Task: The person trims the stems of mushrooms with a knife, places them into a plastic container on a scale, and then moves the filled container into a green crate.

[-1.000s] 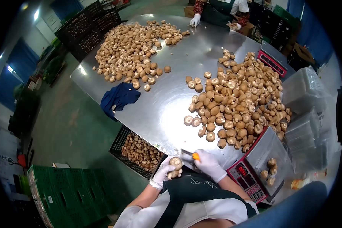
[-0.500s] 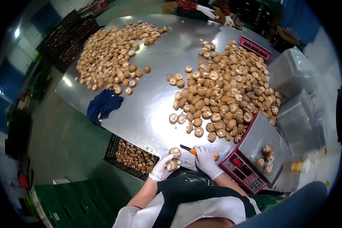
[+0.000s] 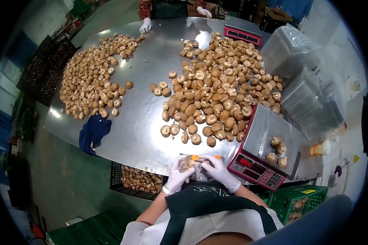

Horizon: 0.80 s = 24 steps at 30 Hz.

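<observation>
My left hand (image 3: 178, 174), in a white glove, is closed around a pale-stemmed shiitake mushroom (image 3: 187, 164) at the table's near edge. Close beside it is my right hand (image 3: 217, 171), also gloved, its fingers pinched together near the mushroom; what they grip is hidden. An orange-handled utility knife (image 3: 195, 157) shows partly behind both hands, apparently lying on the table. Just beyond spreads a large pile of shiitake mushrooms (image 3: 208, 92). Right of my right hand stands a red digital scale (image 3: 270, 141), lit, with several mushrooms (image 3: 279, 150) on its plate.
Another mushroom heap (image 3: 88, 77) and a dark blue cloth (image 3: 94, 132) lie left on the metal table (image 3: 131, 139). Clear plastic trays (image 3: 302, 92) and a cup (image 3: 320, 148) stand right. Below is a black crate (image 3: 116, 179) of mushrooms. A co-worker's gloved hand (image 3: 145, 25) touches the far edge.
My right hand has left the knife and come up beside my left, fingers now pinched. The view has shifted right. The co-worker's hands have moved apart.
</observation>
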### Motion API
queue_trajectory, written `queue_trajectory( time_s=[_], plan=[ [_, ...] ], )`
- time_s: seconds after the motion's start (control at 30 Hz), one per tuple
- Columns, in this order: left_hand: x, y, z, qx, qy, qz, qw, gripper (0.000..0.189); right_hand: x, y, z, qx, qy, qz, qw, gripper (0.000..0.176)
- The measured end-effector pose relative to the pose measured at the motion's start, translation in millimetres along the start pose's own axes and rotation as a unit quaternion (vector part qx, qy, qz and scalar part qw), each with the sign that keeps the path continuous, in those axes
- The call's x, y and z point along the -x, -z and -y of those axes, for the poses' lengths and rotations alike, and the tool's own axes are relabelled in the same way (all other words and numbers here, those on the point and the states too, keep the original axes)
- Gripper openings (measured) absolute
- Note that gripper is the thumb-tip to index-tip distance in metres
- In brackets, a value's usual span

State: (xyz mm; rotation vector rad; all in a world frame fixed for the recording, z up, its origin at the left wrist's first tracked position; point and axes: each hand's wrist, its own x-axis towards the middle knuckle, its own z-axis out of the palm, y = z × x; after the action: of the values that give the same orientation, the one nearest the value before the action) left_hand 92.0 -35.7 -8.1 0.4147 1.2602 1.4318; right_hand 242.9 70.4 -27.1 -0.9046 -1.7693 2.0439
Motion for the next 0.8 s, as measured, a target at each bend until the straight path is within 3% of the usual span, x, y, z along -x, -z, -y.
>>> queue_trajectory(
  time_s=[0.03,0.07,0.1,0.17,0.2,0.3,0.33,0.37,0.43,0.57,0.6,0.8],
  plan=[
    [-4,13,1,0.075,0.048,-0.009,0.996,0.036,-4,0,-10,0.114,0.054,-0.037,0.991,0.035],
    [-5,20,3,0.146,0.052,-0.039,0.987,0.031,-6,0,-13,0.303,0.203,-0.083,0.927,0.031],
    [-4,26,5,0.217,0.056,-0.068,0.972,0.027,-8,0,-17,0.302,0.204,-0.082,0.928,0.031],
    [-4,38,8,0.240,0.086,-0.118,0.960,0.024,-11,-2,-30,0.547,0.205,-0.115,0.803,0.034],
    [-3,42,9,0.264,0.094,-0.112,0.953,0.023,-17,-1,-40,0.584,0.189,-0.110,0.781,0.036],
    [-3,46,12,0.313,0.098,-0.108,0.938,0.022,-26,3,-43,0.566,0.119,-0.072,0.813,0.032],
    [-4,46,13,0.338,0.096,-0.106,0.930,0.022,-27,3,-39,0.493,0.118,-0.085,0.858,0.029],
    [-6,46,15,0.339,0.092,-0.109,0.930,0.022,-24,1,-30,0.492,0.122,-0.082,0.858,0.029],
    [-10,45,21,0.373,0.093,-0.132,0.914,0.020,-12,-3,-6,0.253,0.112,-0.016,0.961,0.031],
    [-17,35,21,0.402,0.065,-0.141,0.902,0.027,5,-19,22,0.359,0.229,0.034,0.904,0.028],
    [-19,33,20,0.411,0.091,-0.184,0.888,0.033,4,-22,23,0.360,0.230,0.035,0.904,0.028],
    [-12,9,3,0.456,0.084,-0.154,0.872,0.035,-3,-26,19,0.445,0.221,0.019,0.867,0.027]
  ],
)
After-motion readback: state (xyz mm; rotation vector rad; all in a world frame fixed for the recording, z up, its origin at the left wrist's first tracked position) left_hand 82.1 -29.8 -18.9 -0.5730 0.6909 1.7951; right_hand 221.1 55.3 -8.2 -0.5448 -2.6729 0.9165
